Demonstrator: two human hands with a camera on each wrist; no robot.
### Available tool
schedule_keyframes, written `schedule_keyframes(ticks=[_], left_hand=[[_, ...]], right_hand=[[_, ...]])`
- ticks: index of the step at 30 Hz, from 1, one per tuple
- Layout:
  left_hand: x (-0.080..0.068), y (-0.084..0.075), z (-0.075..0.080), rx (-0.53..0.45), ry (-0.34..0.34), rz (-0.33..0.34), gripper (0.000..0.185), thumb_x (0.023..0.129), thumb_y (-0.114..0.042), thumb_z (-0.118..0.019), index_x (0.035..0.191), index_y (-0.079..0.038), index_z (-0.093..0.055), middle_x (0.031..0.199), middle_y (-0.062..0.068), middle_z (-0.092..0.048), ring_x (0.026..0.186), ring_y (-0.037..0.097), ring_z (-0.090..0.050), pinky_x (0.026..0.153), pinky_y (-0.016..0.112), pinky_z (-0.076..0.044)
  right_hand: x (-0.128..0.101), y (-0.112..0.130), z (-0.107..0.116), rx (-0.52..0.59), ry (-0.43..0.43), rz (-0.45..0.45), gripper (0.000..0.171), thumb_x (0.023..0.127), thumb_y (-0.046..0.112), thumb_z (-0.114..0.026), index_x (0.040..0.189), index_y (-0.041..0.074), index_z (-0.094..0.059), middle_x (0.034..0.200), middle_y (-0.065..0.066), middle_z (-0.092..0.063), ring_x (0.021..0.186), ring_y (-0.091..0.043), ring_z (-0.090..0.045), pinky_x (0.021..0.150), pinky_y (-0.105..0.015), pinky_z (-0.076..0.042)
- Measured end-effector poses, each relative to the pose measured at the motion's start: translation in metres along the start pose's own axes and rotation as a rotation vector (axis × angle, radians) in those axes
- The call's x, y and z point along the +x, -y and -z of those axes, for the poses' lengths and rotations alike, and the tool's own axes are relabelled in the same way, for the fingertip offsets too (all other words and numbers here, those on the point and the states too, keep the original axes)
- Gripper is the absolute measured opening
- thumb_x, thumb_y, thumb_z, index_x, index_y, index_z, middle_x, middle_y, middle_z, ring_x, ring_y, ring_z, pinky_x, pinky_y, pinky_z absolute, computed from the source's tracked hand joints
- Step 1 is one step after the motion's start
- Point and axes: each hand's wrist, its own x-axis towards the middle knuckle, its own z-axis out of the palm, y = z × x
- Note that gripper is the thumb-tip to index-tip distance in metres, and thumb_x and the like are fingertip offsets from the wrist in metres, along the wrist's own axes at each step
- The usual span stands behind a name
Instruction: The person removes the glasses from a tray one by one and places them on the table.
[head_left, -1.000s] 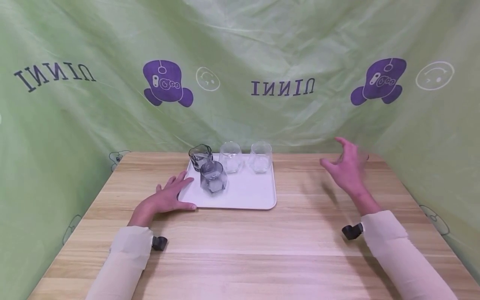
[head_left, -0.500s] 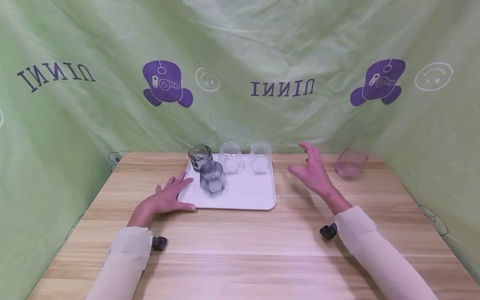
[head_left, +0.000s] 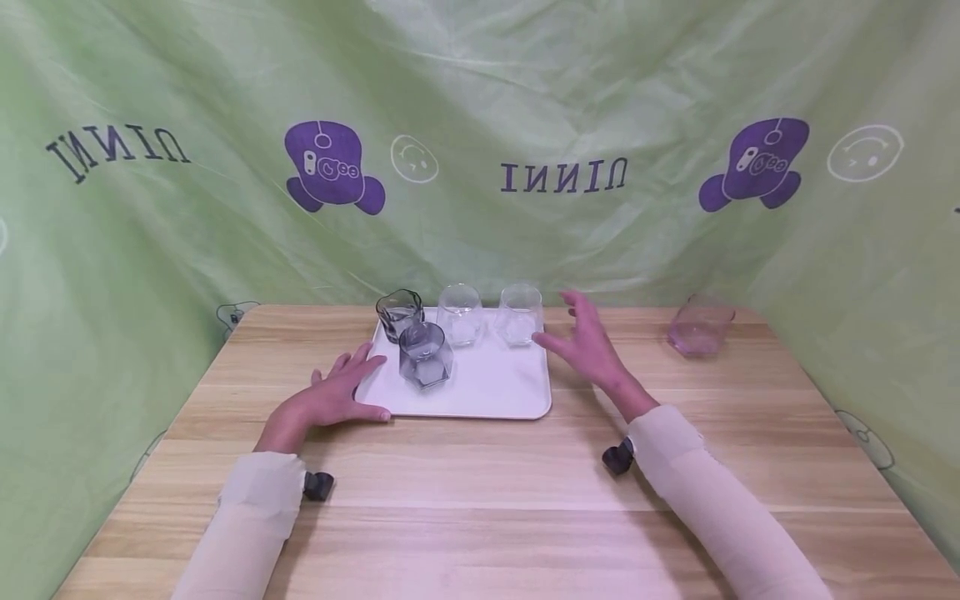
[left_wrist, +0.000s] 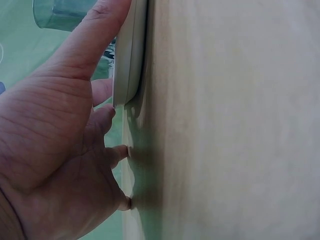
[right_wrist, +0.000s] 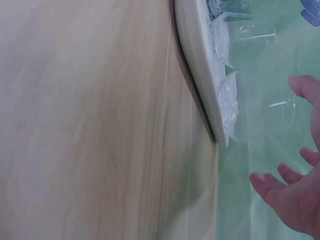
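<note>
On a white tray [head_left: 495,392] stand two smoky grey glasses, a wavy one [head_left: 400,315] at the back left and a faceted one [head_left: 426,358] in front of it. Two clear glasses stand along the back of the tray, one in the middle [head_left: 461,317] and one at the right [head_left: 519,317]. My left hand [head_left: 330,398] rests at the tray's left front corner, fingers spread, thumb along the front edge. With thumb and fingers apart, my right hand [head_left: 592,350] hovers just right of the right clear glass; a gap shows in the right wrist view.
A pinkish clear glass [head_left: 699,327] stands on the wooden table [head_left: 480,500] at the far right, near the back edge. Behind the table hangs a green printed cloth [head_left: 465,225], which also runs down both sides.
My right hand has moved left, away from the pinkish glass, over to the tray's right side. The pinkish glass stays behind on the table. My left hand and the tray have not moved.
</note>
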Motion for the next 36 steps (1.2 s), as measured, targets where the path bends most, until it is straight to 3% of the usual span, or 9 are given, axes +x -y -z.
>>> schedule_keyframes(ticks=[9, 18, 36], left_hand=[[-0.001, 0.001, 0.001, -0.002, 0.002, 0.002, 0.112, 0.08, -0.064, -0.08, 0.163, -0.009, -0.028, 0.17, 0.023, 0.001, 0.149, 0.058, 0.002, 0.101, 0.085, 0.007], [-0.002, 0.002, -0.001, -0.006, -0.003, -0.007, 0.111, 0.081, -0.062, -0.08, 0.162, -0.008, -0.028, 0.17, 0.024, 0.0, 0.149, 0.058, 0.001, 0.101, 0.086, 0.005], [0.0, -0.002, 0.001, -0.01, -0.008, 0.002, 0.112, 0.08, -0.061, -0.082, 0.162, -0.008, -0.028, 0.17, 0.023, 0.0, 0.149, 0.057, 0.002, 0.102, 0.085, 0.006]], right_hand=[[0.01, 0.001, -0.021, 0.013, 0.009, -0.055, 0.096, 0.085, 0.028, -0.087, 0.157, 0.003, -0.028, 0.154, -0.023, -0.037, 0.137, -0.041, -0.043, 0.11, -0.052, -0.042], [0.016, -0.002, -0.037, 0.056, 0.007, -0.081, 0.095, 0.085, 0.027, -0.087, 0.157, 0.006, -0.029, 0.152, -0.022, -0.04, 0.135, -0.042, -0.047, 0.108, -0.053, -0.044], [0.032, -0.005, -0.045, 0.01, -0.015, -0.073, 0.101, 0.084, 0.032, -0.088, 0.159, 0.005, -0.026, 0.155, -0.02, -0.04, 0.143, -0.037, -0.038, 0.117, -0.05, -0.032]])
